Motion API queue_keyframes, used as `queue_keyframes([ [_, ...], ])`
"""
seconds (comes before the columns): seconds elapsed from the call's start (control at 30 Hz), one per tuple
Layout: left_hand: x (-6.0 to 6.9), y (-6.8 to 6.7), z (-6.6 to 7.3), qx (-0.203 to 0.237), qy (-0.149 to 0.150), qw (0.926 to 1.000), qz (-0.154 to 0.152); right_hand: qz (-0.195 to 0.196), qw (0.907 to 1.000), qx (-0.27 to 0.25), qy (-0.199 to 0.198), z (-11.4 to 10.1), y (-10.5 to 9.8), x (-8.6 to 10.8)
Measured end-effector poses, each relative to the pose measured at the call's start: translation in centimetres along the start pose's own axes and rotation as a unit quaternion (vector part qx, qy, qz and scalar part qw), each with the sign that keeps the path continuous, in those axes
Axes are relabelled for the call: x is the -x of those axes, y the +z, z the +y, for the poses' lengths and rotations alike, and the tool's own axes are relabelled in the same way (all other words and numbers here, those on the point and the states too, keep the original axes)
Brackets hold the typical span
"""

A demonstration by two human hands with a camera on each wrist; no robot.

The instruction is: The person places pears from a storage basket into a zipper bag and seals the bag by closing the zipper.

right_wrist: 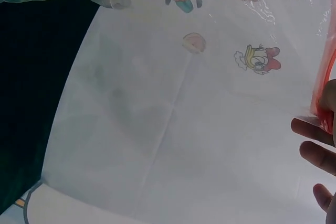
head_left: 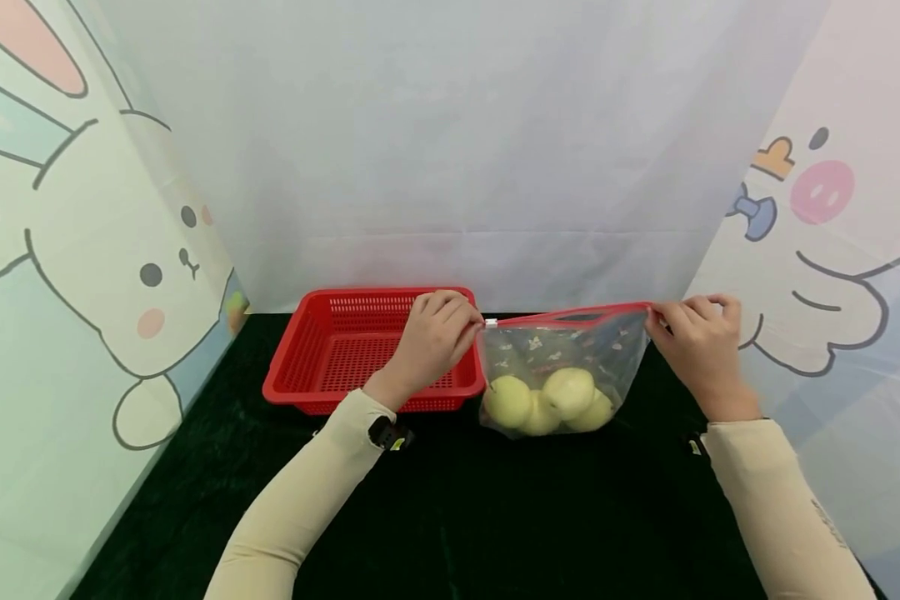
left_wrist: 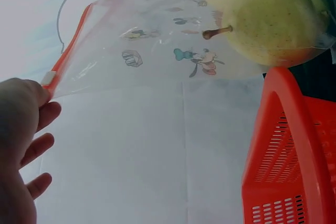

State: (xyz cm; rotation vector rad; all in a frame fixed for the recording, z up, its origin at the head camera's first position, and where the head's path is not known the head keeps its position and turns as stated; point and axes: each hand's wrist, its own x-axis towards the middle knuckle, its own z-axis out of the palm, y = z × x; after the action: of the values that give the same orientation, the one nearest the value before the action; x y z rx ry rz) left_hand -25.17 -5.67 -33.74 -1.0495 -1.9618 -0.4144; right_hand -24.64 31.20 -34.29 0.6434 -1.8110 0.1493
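Note:
A clear zip bag [head_left: 528,350] with a red zip edge and printed cartoon figures hangs between both hands, its bottom at the dark cloth. Inside lie several yellow-green pears [head_left: 568,393]; one pear [left_wrist: 273,22] shows its brown stem in the left wrist view. My left hand [head_left: 440,337] pinches the bag's left top corner, beside the white slider [head_left: 491,322]. With thumb and fingers, my right hand [head_left: 699,350] pinches the right top corner. Along the middle of the red edge the mouth gapes slightly.
A red plastic basket [head_left: 367,358] with slotted walls stands left of the bag, partly behind my left hand and forearm. Dark green cloth [head_left: 495,517] covers the table. A pale curtain [head_left: 457,150] rises behind, with printed cartoon panels at both sides.

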Motion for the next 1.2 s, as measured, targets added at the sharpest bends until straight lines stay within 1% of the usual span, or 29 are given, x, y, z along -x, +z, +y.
queue_keyframes([
  [0.1,0.2,0.2,0.1,0.0,0.0,1.0,0.01,0.015,0.9997,-0.002,0.018,0.1,0.7,0.2],
  [0.3,0.5,0.5,0.1,0.009,-0.006,0.9996,0.025,0.007,0.9988,-0.012,0.047,0.0,1.3,0.4],
  [0.43,0.4,0.5,0.2,0.013,-0.006,0.9994,0.032,0.011,0.9965,-0.047,0.068,-0.4,1.6,0.4],
  [0.57,0.2,0.4,0.4,0.013,-0.002,0.9993,0.035,0.029,0.9921,-0.086,0.087,-1.2,2.2,0.3],
  [0.67,0.1,0.4,0.6,0.011,0.004,0.9992,0.038,0.047,0.9886,-0.108,0.093,-2.2,2.4,-0.2],
  [0.73,0.1,0.4,0.7,0.01,0.006,0.9991,0.04,0.057,0.9863,-0.123,0.094,-3.0,2.3,-1.0],
  [0.83,0.0,0.5,0.8,0.009,0.008,0.9991,0.041,0.067,0.9832,-0.148,0.082,-4.6,1.9,-2.5],
  [0.9,-0.1,0.5,0.9,0.009,0.008,0.999,0.043,0.062,0.982,-0.167,0.063,-5.8,1.7,-3.5],
  [1.03,-0.2,0.5,1.1,0.01,0.009,0.9988,0.047,0.03,0.9819,-0.186,0.015,-7.9,1.4,-5.0],
  [1.2,-0.2,0.5,1.3,0.012,0.007,0.999,0.043,-0.028,0.9852,-0.163,-0.046,-9.9,1.8,-6.2],
])
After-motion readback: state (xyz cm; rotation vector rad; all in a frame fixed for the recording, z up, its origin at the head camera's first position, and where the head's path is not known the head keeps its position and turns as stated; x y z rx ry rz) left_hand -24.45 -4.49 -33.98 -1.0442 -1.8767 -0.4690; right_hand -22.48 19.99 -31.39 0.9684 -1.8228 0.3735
